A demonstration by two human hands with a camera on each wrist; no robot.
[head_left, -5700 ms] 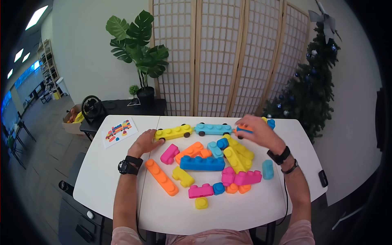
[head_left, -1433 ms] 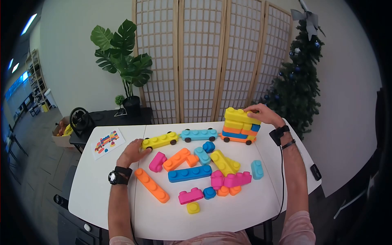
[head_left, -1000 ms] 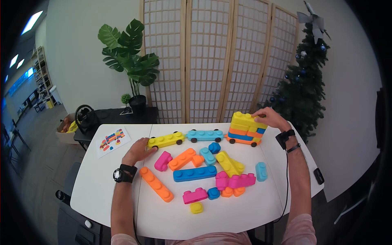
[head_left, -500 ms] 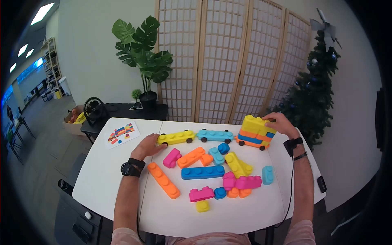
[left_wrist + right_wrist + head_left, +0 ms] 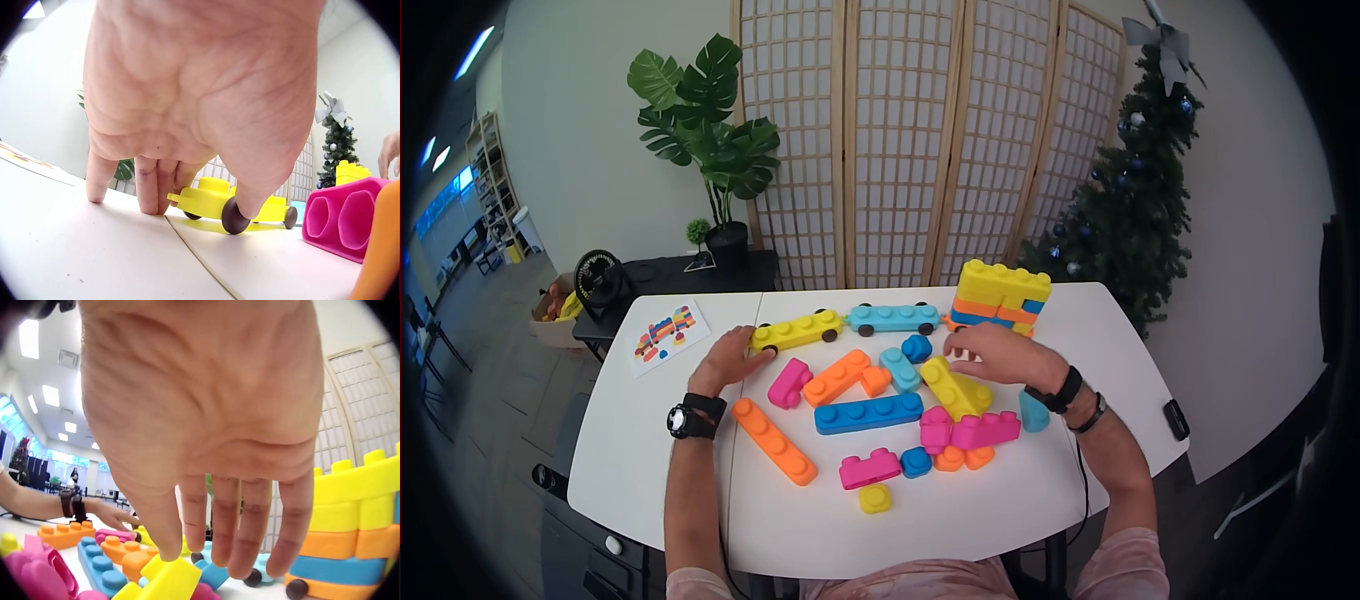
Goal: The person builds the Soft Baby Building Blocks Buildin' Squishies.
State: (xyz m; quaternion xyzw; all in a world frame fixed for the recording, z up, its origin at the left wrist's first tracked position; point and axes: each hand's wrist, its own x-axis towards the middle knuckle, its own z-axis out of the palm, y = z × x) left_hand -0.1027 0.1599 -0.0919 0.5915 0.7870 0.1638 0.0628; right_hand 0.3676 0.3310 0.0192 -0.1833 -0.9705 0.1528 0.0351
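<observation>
My left hand [image 5: 722,362] holds the rear of a yellow toy train car [image 5: 797,331], thumb at its near wheel and fingers along the far side, tips down on the table. Linked in line with it are a light blue car [image 5: 893,319] and an orange car whose base my right hand partly hides. That last car bears a stack of blue, orange and yellow building blocks [image 5: 1003,285]. My right hand [image 5: 997,353] hovers with fingers loosely extended over the loose blocks. Its thumb overlaps a yellow sloped block [image 5: 169,579] in the right wrist view.
Loose blocks lie in front of the train: a long blue one [image 5: 868,413], a long orange one [image 5: 774,441], pink ones [image 5: 986,431] and several more. A picture card [image 5: 666,335] lies at the left of the white table [image 5: 640,450]. A black object [image 5: 1176,419] sits at the right edge.
Blocks, yellow on top, have been stacked on the orange car since the earliest frame. My right hand has left the stack's top and moved down and left. The left hand stays at the yellow car.
</observation>
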